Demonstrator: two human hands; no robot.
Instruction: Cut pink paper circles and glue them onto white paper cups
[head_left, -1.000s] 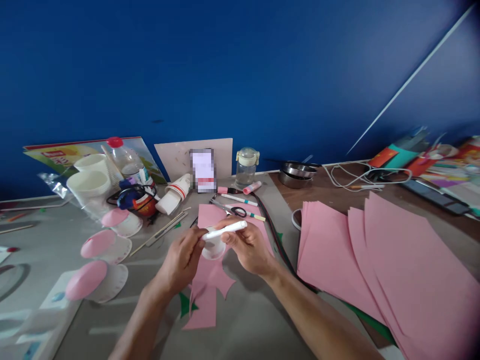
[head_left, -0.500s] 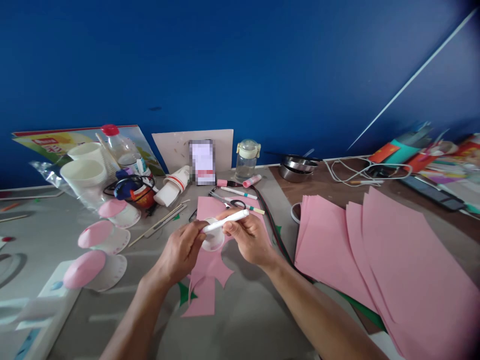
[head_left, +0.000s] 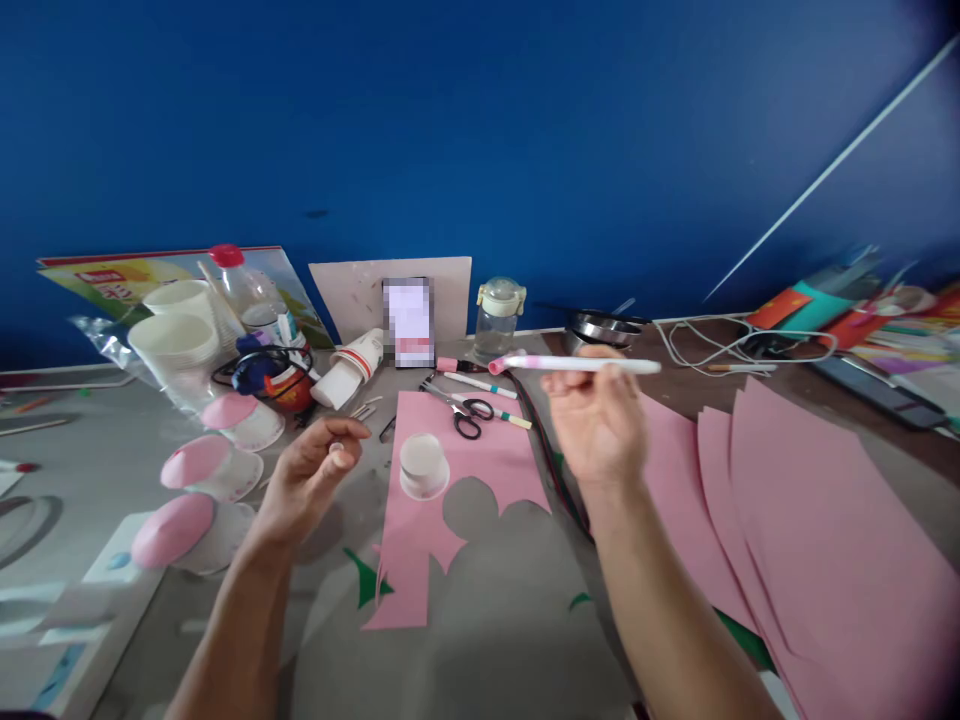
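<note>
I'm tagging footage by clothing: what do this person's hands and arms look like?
The left hand and right hand are ungloved. Both forearms are bare as far as they show, with no sleeve, watch or bracelet in sight.

Noted behind your right-hand grip (head_left: 600, 425): round, silvery metal bowls (head_left: 600, 327); to its right, a thin, looped white cable (head_left: 835, 345).

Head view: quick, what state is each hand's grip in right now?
Left hand: fingers curled; whether they hold anything small cannot be told.
Right hand: closed, holding the white marker.
</note>
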